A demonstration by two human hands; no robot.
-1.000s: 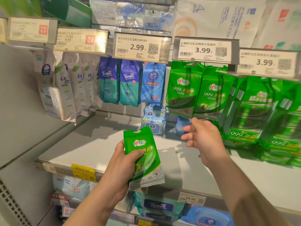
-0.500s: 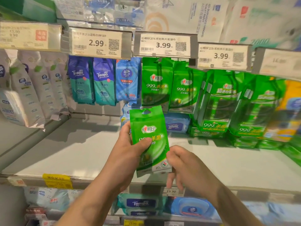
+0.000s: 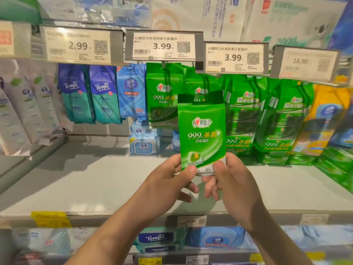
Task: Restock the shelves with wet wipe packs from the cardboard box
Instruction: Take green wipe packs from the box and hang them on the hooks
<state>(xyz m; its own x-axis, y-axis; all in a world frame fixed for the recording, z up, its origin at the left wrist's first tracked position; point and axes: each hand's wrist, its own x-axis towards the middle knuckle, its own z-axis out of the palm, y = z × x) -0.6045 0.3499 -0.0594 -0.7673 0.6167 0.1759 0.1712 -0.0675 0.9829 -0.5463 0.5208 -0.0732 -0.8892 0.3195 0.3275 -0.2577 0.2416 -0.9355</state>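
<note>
Evidently lifted upright toward the hanging green packs (image 3: 164, 96), green wet wipe pack (image 3: 202, 134) pinched at bottom corners by left hand (image 3: 168, 184) and right hand (image 3: 235, 186) fingers, for hooking.

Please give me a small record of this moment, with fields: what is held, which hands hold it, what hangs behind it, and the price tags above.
held item: green wet wipe pack, upright, raised in front of the hanging rows
left hand: pinches the pack's lower left corner
right hand: pinches the pack's lower right corner
behind it: hanging green packs of the same design
left of those: blue Vinda pack, then two Tempo packs
tag above: 3.99 price tag
tag to its left: 2.99 price tag
shelf: grey, bare part below the hands
</note>
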